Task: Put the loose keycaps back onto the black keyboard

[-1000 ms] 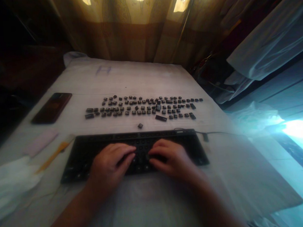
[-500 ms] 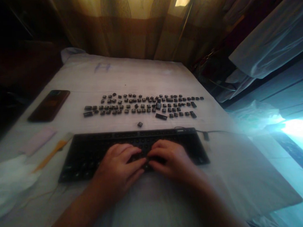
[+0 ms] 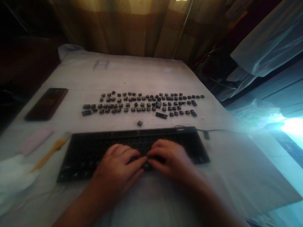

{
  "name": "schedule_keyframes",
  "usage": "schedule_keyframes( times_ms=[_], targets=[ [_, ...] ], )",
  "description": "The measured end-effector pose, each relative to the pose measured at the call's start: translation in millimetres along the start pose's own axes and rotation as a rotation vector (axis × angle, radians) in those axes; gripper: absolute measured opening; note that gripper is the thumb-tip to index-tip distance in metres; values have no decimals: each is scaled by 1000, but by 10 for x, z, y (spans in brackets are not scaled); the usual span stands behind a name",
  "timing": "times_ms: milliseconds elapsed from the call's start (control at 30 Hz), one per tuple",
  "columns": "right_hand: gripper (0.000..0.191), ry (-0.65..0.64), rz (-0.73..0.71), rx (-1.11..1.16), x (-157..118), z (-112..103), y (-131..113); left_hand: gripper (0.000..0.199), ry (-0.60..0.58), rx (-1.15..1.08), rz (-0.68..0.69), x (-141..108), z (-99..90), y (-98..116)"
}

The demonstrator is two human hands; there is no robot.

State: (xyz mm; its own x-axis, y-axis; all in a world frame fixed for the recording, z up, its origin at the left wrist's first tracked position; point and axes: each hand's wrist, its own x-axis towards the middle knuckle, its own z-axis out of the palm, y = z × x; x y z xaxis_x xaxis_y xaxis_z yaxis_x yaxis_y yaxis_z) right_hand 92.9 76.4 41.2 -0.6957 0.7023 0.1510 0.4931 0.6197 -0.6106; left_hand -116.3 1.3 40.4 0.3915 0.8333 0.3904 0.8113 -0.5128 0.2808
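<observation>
A black keyboard (image 3: 87,148) lies across the near part of the white-covered table. My left hand (image 3: 121,166) rests over its middle, thumb and fingers drawn together near the lower rows. My right hand (image 3: 168,159) meets it there from the right, its fingertips almost touching the left ones. Both hands are closed around something small that I cannot make out. Beyond the keyboard, several loose black keycaps (image 3: 143,109) lie in rough rows, and one single keycap (image 3: 140,123) sits nearer to the keyboard's back edge.
A dark phone (image 3: 47,104) lies at the left. Near it are a pink object (image 3: 37,140), an orange tool (image 3: 49,154) and crumpled white plastic (image 3: 11,181). A cable (image 3: 222,131) runs off to the right. Curtains (image 3: 143,30) hang behind the white table cover (image 3: 139,72).
The view has shifted slightly. My hands stay over the same part of the keyboard, with only slight finger movement; the loose keycaps lie as before.
</observation>
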Motion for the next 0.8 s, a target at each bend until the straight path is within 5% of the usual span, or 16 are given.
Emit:
schedule_keyframes(
  times_ms=[800],
  targets=[
    [18,-50,18,-27,2,-7,1,20,9,-90,9,14,41,-46]
  ],
)
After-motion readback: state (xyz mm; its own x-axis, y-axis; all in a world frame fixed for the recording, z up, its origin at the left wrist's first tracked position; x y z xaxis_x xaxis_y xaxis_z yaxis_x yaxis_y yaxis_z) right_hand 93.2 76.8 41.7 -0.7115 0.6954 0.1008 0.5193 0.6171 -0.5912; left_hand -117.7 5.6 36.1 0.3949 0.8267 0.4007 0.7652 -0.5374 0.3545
